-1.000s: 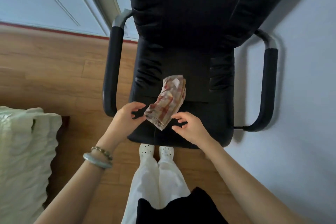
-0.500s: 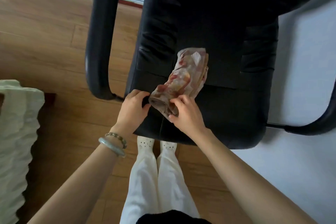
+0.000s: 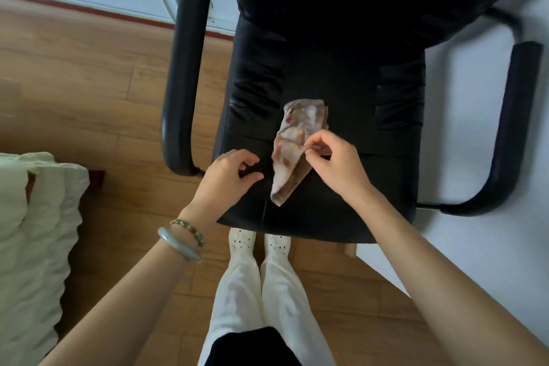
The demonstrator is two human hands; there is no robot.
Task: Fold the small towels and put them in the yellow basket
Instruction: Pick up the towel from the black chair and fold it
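Right hand (image 3: 335, 163) pinches a fold of the small towel (image 3: 292, 140) lying mid-seat on the black chair (image 3: 356, 187); my left hand (image 3: 228, 175) sits just left, loosely curled, empty. Folding looks unfinished, and no yellow basket shows.

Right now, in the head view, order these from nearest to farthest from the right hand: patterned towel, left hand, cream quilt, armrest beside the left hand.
1. patterned towel: pinched by the right hand, mid-picture.
2. left hand: just left of the towel.
3. armrest: farther left, past that hand.
4. cream quilt: at the far left edge.
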